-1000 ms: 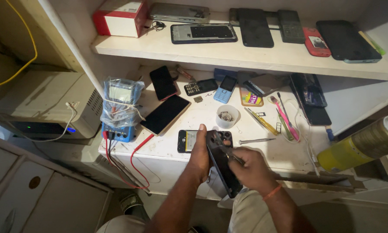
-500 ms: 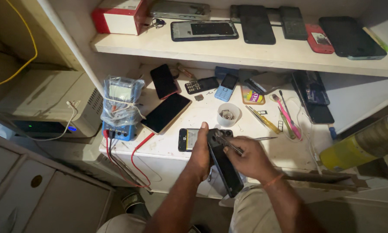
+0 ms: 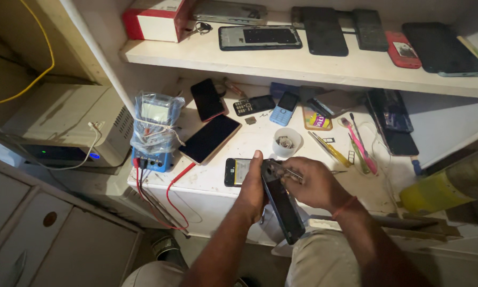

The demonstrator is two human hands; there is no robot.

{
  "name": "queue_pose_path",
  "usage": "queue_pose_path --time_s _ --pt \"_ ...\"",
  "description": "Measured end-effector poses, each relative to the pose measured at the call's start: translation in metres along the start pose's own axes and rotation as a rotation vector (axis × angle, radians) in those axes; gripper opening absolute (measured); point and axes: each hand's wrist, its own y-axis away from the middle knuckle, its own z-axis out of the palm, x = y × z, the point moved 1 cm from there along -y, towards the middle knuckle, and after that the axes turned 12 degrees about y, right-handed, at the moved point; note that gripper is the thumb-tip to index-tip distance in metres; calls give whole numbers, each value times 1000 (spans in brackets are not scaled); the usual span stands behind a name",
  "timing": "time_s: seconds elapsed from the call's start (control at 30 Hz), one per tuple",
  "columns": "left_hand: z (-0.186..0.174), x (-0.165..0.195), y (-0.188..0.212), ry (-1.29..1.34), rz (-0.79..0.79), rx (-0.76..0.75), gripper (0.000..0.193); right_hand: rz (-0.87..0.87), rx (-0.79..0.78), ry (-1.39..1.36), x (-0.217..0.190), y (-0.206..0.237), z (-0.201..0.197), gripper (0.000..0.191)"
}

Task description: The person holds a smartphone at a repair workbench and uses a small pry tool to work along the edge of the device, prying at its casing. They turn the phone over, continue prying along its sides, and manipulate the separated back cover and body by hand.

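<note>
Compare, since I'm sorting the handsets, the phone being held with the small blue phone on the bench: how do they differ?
The held phone is long, dark and gripped on edge by the left hand and right hand; the blue phone is short, has a keypad and lies flat, untouched. Both are handsets.

a cream-painted upper shelf (image 3: 356, 66) spans the top from twelve to two o'clock, its paint scuffed. below it a worn white worktop (image 3: 260, 143) fills the centre. at nine o'clock a beige metal box (image 3: 63, 125) sits on a ledge, and pale cabinet doors (image 3: 47, 239) fill seven o'clock. light is dim and warm, with shadow under the shelf.
</note>
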Motion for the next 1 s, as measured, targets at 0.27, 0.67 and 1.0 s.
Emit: queue_pose_path --time_s 0.27,0.67,1.0 --pt "4 2 4 40 -1 -41 78 95 94 -241 25 5 22 14" --pt "9 7 10 40 24 -145 84 345 79 -702 42 9 23 23" --pt "6 7 8 71 -3 -242 95 327 -25 -569 51 12 23 15"
